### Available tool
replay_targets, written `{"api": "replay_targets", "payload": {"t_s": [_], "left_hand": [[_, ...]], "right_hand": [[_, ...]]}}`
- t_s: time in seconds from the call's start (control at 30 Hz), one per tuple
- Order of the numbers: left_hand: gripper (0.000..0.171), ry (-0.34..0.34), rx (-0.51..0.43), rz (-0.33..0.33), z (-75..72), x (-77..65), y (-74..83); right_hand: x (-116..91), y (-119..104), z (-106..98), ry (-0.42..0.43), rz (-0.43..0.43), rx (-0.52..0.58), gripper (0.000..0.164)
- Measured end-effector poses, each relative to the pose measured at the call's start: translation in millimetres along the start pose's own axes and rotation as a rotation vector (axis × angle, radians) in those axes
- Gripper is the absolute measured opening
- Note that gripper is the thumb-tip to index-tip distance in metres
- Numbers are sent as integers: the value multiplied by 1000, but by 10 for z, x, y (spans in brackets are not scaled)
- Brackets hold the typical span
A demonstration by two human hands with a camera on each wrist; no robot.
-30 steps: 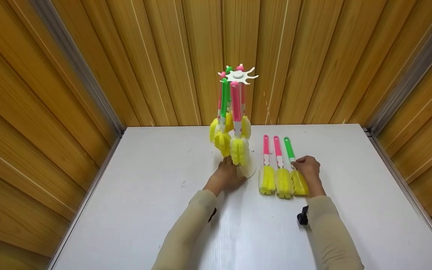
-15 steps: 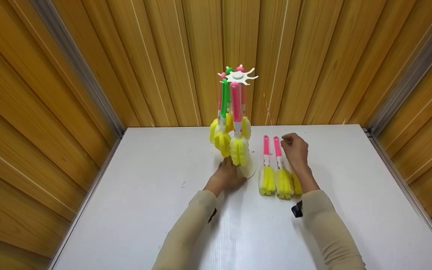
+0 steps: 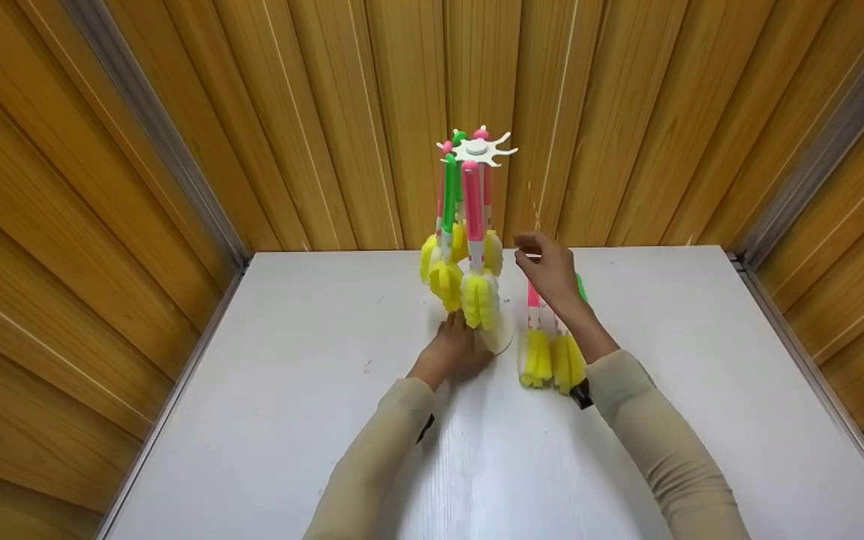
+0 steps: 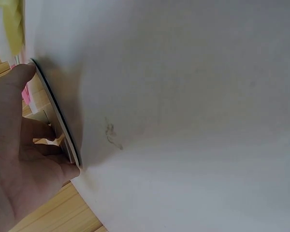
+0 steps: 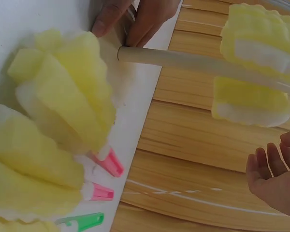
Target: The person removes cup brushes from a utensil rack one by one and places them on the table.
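A white rack (image 3: 477,150) with curved arms stands upright, its pole (image 5: 169,60) rising from a round base (image 3: 501,342). Several yellow sponge bottle brushes hang from it, among them a pink-handled brush (image 3: 472,202) and a green-handled brush (image 3: 450,196). My left hand (image 3: 451,354) grips the base, thumb and fingers spread over its rim in the left wrist view. In mid-air right of the hanging brushes is my right hand (image 3: 552,271), fingers loosely bent and holding nothing. Below it lie two pink-handled brushes (image 3: 537,358) and one green-handled brush (image 5: 89,221), partly hidden by the arm.
The white table (image 3: 289,390) reaches back to a wood-panelled wall (image 3: 372,127). Panels also close off the left and right sides, with metal strips (image 3: 162,135) at the corners. A black wrist device (image 3: 582,394) sits under the right sleeve.
My right hand has left the green-handled brush, risen and moved left toward the rack, passing above the pink handles. The brush stays on the table. My left hand has stayed at the base.
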State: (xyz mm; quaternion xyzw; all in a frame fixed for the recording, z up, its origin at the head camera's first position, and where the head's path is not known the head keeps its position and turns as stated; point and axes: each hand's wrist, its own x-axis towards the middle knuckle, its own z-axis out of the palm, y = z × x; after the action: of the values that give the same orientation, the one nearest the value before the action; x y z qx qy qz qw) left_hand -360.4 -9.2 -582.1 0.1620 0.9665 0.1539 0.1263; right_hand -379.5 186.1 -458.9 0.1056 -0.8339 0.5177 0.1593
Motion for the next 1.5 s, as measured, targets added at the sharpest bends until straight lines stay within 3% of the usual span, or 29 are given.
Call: {"api": "replay_targets", "payload": {"t_s": [0.1,0.37,0.7,0.87,1.1,1.3,1.5], "left_hand": [[93,4,28,21,14,16,-5],[97,11,-34,8,15,29,0],[100,15,-62,4,24,30,1],[98,26,-70,17,13,13,13],[92,19,48,64,12,-3,13],[94,-26,95,41,3,13,12],[93,-25,113,40,17,22,8]], "right_hand": [[69,-133,38,-17,-30,9,32],[258,-390,115,-49,-97,38,37],[431,-422,245,-65,-132,183,39],[459,-404,280,-23,-139,187,32],[459,-397,291,30,-128,172,24],[443,-408,267,48,-95,148,23],[414,-411,253,53,-94,146,23]]}}
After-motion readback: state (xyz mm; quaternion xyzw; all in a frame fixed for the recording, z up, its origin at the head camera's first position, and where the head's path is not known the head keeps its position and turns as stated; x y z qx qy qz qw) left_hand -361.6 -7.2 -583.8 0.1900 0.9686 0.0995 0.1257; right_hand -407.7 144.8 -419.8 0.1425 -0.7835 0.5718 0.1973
